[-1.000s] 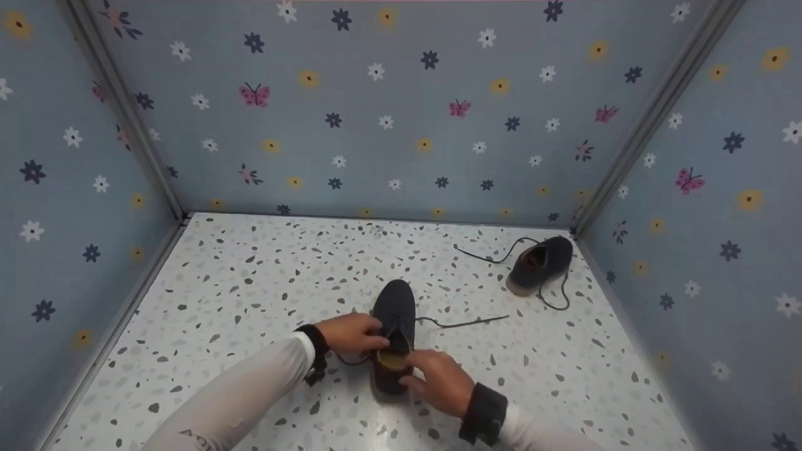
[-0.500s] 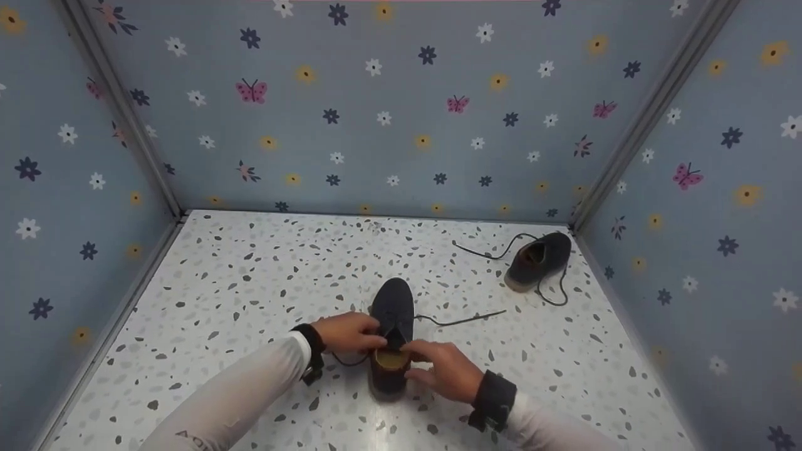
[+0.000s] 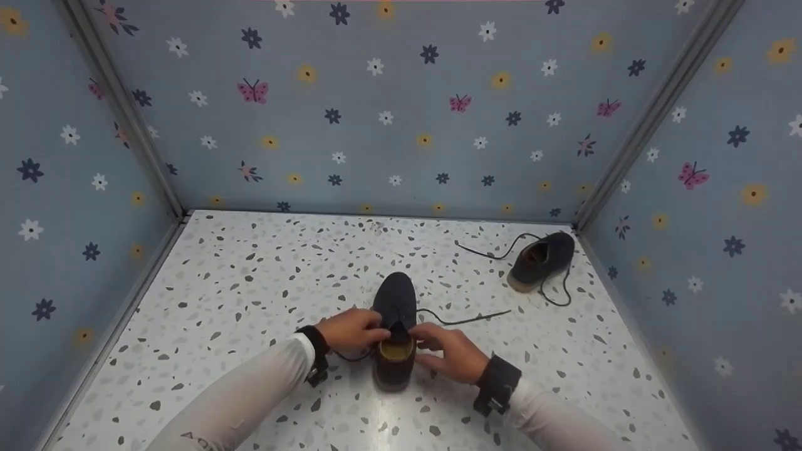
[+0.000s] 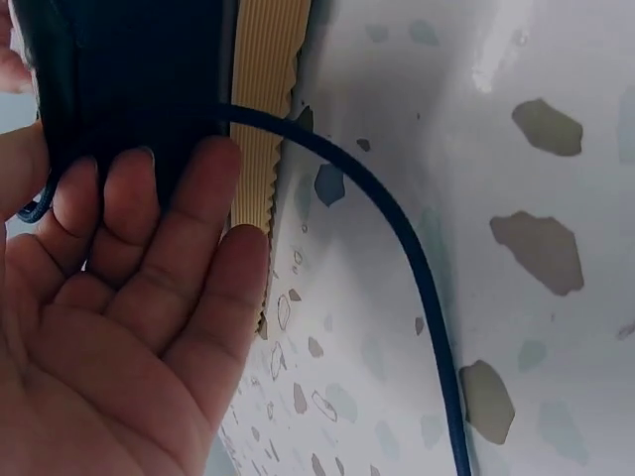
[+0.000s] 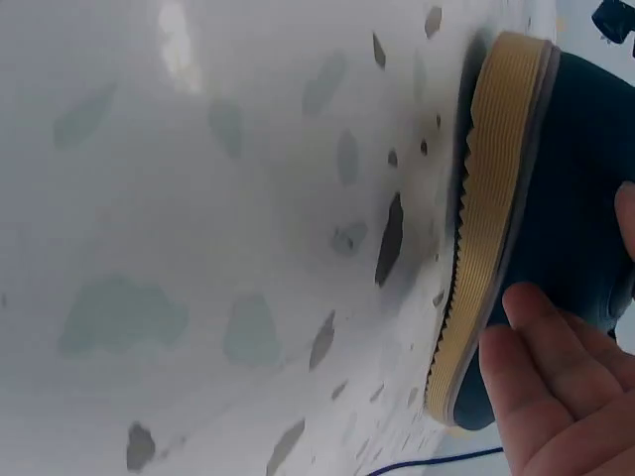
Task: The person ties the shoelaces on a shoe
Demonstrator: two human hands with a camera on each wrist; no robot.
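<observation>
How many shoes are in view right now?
2: the near shoe between the left hand and right hand, and the far shoe by the back right corner.

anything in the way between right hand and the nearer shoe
Nothing visible: the right hand is at the right edge of the dark shoe, by its opening. The lace on that side lies past the hand, not between them.

Far shoe [image 3: 545, 263] behind and right of near shoe [image 3: 397, 313]
</observation>
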